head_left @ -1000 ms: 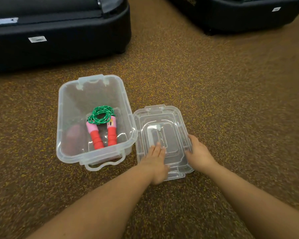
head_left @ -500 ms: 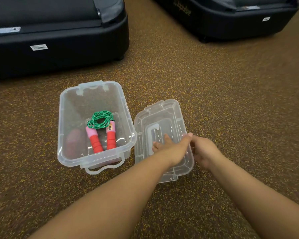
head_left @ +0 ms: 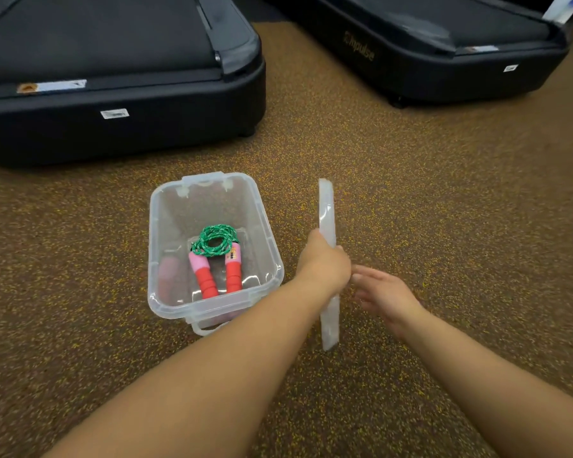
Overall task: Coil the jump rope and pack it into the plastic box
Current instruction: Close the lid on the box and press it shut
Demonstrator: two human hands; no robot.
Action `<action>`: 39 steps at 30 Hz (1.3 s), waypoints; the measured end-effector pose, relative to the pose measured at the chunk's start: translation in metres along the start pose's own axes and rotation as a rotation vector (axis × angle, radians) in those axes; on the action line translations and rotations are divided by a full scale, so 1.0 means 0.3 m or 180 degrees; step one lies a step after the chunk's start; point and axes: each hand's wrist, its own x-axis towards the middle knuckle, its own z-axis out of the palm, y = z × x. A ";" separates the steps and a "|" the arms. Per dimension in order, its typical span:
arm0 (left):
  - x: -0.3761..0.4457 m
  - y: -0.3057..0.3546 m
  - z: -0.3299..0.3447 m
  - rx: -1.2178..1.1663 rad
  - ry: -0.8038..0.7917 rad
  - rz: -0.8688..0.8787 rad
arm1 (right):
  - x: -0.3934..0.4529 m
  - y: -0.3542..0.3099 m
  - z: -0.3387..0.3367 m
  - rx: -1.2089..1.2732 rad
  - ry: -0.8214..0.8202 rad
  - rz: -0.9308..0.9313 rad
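Note:
A clear plastic box (head_left: 166, 252) stands uncovered on the speckled brown floor. Inside it lies the jump rope (head_left: 215, 243), its green cord coiled and its two red and pink handles side by side. To the right of the box, my left hand (head_left: 325, 264) grips the clear lid (head_left: 327, 209), which is turned up on edge so I see it almost edge-on. My right hand (head_left: 382, 292) hovers just right of the lid with its fingers spread and nothing in them.
Two black treadmill bases stand at the back, one at the left (head_left: 119, 94) and one at the right (head_left: 444, 51). Brown speckled floor surrounds the box on all sides.
The lid lay flat on the floor under both hands. My left hand has lifted and tipped it upright, and my right hand has let go of it.

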 end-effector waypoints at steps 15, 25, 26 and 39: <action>-0.073 0.057 -0.167 -0.0517 -0.0114 0.0820 | -0.048 -0.064 -0.014 0.0727 0.0729 0.0019; -0.046 -0.015 -0.385 0.0051 0.0824 0.1173 | -0.052 -0.220 0.213 0.0302 0.0610 -0.0557; -0.047 -0.028 -0.405 0.0027 0.0902 0.1103 | -0.046 -0.229 0.237 0.0188 0.0596 -0.0598; -0.022 -0.237 -0.604 -0.0020 0.1382 0.0435 | -0.084 -0.243 0.469 -0.0364 0.0099 -0.0768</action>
